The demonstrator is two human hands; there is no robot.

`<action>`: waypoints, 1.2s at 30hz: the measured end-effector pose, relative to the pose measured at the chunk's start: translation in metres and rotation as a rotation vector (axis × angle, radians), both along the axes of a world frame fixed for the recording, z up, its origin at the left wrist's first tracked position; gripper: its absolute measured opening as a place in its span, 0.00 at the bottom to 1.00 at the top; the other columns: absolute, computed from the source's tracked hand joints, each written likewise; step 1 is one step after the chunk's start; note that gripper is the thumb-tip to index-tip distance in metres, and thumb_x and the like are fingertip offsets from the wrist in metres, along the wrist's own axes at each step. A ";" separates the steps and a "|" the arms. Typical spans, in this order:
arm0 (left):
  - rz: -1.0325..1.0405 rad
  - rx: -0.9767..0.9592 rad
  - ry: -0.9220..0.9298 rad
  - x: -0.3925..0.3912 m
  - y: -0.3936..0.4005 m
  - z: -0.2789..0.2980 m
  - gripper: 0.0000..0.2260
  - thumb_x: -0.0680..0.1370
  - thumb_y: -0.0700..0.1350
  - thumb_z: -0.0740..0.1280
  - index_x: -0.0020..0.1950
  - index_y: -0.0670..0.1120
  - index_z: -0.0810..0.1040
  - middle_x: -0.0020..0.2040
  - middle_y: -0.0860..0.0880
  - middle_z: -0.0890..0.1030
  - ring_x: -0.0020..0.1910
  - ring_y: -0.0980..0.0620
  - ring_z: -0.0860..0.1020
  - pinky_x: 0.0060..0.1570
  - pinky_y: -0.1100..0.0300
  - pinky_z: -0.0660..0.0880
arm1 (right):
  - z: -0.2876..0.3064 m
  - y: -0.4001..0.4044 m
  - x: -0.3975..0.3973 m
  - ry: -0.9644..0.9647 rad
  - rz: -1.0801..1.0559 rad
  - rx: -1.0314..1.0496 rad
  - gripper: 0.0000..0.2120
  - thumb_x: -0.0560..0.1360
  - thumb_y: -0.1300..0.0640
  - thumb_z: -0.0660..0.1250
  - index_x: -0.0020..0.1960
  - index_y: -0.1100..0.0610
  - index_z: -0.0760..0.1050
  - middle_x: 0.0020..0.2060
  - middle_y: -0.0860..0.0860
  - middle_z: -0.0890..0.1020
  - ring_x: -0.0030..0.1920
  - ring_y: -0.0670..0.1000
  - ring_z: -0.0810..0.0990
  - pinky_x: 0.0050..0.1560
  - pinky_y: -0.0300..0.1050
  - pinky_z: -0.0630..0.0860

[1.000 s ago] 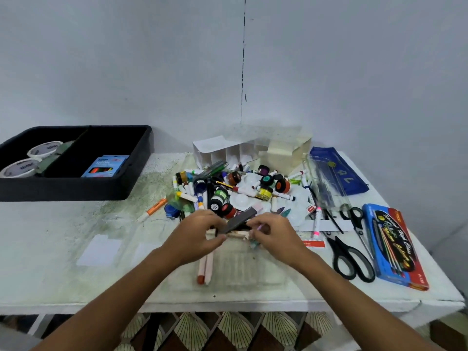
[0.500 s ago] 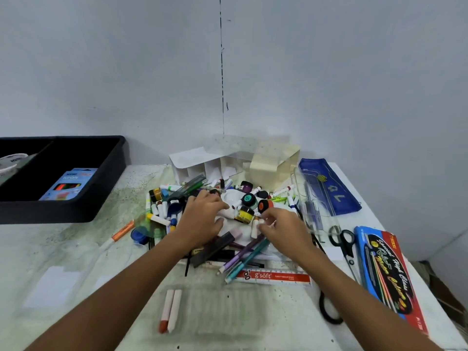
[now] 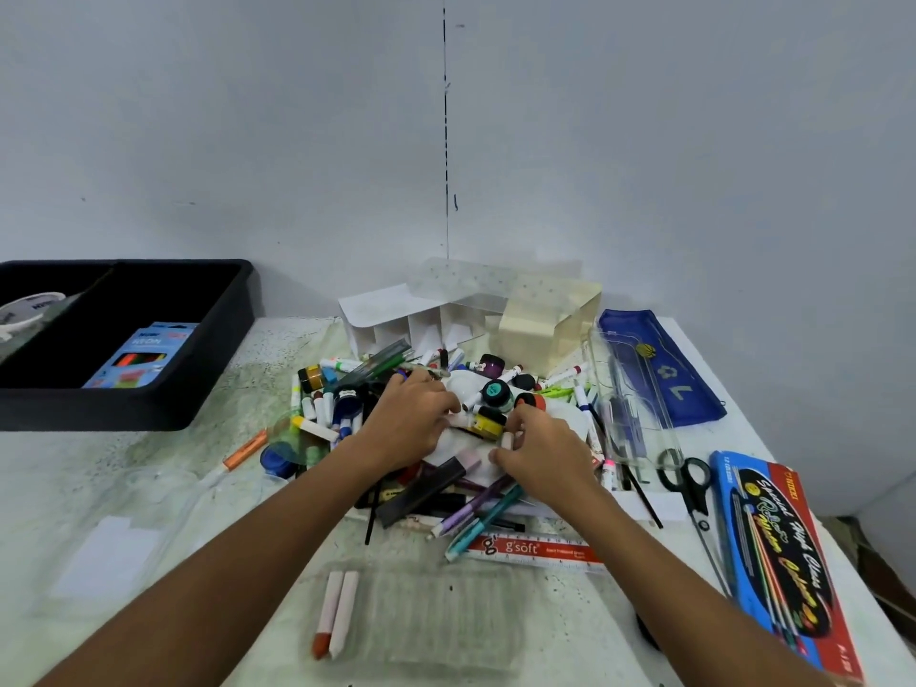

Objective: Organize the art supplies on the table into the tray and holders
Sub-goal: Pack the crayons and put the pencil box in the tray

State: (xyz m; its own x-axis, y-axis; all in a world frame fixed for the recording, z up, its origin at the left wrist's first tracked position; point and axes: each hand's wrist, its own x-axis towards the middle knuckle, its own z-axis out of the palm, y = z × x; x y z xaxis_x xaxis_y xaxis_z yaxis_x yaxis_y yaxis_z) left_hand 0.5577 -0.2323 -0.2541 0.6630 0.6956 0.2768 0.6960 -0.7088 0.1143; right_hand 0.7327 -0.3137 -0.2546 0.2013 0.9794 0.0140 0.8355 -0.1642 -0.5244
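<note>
White table [image 3: 124, 493] in a corner of grey walls [image 3: 198, 116].
Left hand [image 3: 411, 419] and right hand [image 3: 540, 448] are close together in the pile [image 3: 347, 399]; right pinches a white stick [image 3: 506, 440], left grip unclear.

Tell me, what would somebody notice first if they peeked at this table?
First, the big jumbled pile of markers and paint pots in the middle of the table, with the left hand and the right hand reaching into it. Next, the bright blue and red pencil box at the right edge. Then the black tray at the far left, with a blue pack inside.
</note>
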 end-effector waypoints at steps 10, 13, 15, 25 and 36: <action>0.074 -0.401 -0.478 -0.020 -0.015 0.017 0.07 0.77 0.42 0.70 0.54 0.43 0.80 0.43 0.50 0.78 0.40 0.54 0.76 0.41 0.63 0.72 | 0.016 -0.010 0.019 0.585 -0.057 0.145 0.09 0.71 0.67 0.73 0.46 0.54 0.80 0.36 0.54 0.80 0.36 0.48 0.76 0.36 0.37 0.72; 0.109 -0.580 -0.573 -0.035 -0.030 0.025 0.14 0.74 0.39 0.73 0.58 0.47 0.78 0.44 0.47 0.80 0.41 0.50 0.79 0.42 0.62 0.77 | 0.020 -0.019 0.014 0.694 0.025 0.170 0.09 0.74 0.67 0.69 0.49 0.55 0.82 0.39 0.52 0.82 0.37 0.45 0.75 0.39 0.37 0.71; 0.097 -0.663 -0.594 -0.046 -0.042 0.028 0.15 0.73 0.39 0.74 0.56 0.50 0.79 0.43 0.46 0.81 0.41 0.47 0.81 0.43 0.58 0.80 | 0.021 -0.023 0.007 0.687 0.077 0.144 0.10 0.76 0.66 0.67 0.51 0.54 0.82 0.40 0.48 0.81 0.37 0.42 0.76 0.39 0.38 0.72; 0.196 -0.953 -0.687 -0.092 -0.093 0.016 0.10 0.72 0.33 0.74 0.52 0.37 0.80 0.42 0.36 0.82 0.37 0.43 0.83 0.36 0.56 0.81 | 0.029 -0.042 -0.030 0.803 0.302 -0.022 0.06 0.71 0.65 0.73 0.46 0.66 0.82 0.28 0.56 0.79 0.27 0.48 0.74 0.29 0.38 0.73; 0.185 -0.857 -0.556 -0.113 -0.118 -0.007 0.08 0.70 0.38 0.76 0.47 0.42 0.82 0.37 0.47 0.85 0.36 0.57 0.82 0.36 0.68 0.74 | 0.013 -0.052 -0.072 0.616 0.401 -0.196 0.07 0.68 0.64 0.77 0.39 0.67 0.81 0.26 0.56 0.79 0.24 0.52 0.72 0.27 0.42 0.69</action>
State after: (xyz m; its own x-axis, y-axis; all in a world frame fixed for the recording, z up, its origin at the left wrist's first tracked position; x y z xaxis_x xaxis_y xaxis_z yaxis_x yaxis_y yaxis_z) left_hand 0.4449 -0.3506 -0.2606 0.4559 0.8813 -0.1243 0.4805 -0.1261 0.8679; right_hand 0.6603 -0.3661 -0.2414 -0.2559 0.9521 -0.1673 0.4165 -0.0476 -0.9079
